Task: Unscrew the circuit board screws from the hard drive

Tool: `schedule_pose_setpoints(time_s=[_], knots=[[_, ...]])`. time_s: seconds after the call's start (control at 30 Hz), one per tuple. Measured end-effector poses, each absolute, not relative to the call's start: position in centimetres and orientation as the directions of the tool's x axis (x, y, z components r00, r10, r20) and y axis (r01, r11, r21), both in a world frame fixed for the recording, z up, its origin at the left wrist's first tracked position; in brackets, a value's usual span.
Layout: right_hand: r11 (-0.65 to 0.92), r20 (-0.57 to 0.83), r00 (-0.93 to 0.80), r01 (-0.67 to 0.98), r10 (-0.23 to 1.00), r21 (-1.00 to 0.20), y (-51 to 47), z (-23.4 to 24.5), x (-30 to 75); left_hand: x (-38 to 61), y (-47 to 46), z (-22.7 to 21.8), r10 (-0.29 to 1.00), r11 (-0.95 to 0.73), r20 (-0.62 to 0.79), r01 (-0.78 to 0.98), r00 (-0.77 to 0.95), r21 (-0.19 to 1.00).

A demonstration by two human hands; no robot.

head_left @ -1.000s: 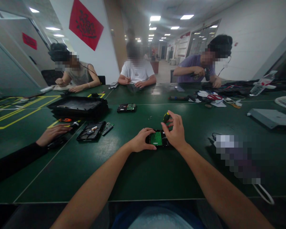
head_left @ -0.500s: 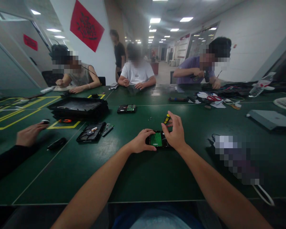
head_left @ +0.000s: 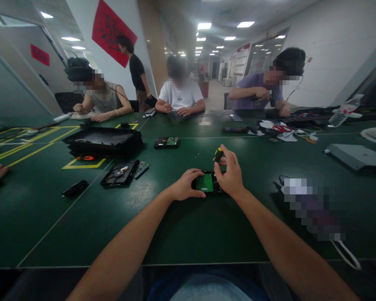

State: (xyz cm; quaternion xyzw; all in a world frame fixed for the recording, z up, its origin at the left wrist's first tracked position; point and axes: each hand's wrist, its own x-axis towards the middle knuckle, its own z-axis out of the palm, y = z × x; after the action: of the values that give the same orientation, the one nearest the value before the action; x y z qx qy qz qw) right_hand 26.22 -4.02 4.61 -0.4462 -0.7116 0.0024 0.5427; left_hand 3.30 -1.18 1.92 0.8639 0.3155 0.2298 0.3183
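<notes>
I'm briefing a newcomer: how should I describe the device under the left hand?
On the long green table, in front of the wearer, the left hand grips a small black device. The right hand holds a yellow-and-black tool above it. Unlike the black unit beyond and opened casing to the left, it is held and shows a broad green board.

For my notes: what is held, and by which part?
Right grip: screwdriver, by its handle. Left grip: green-boarded drive, by opposite edges near its left end.
</notes>
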Motion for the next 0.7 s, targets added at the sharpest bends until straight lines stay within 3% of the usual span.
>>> schedule_pose_setpoints(time_s=[0.7], knots=[[0.59,0.785,0.011,0.653,0.619,-0.474,-3.91,4.83,26.3,3.41,-1.28,2.18,0.69,-0.608,0.209,0.399,0.693,0.687]])
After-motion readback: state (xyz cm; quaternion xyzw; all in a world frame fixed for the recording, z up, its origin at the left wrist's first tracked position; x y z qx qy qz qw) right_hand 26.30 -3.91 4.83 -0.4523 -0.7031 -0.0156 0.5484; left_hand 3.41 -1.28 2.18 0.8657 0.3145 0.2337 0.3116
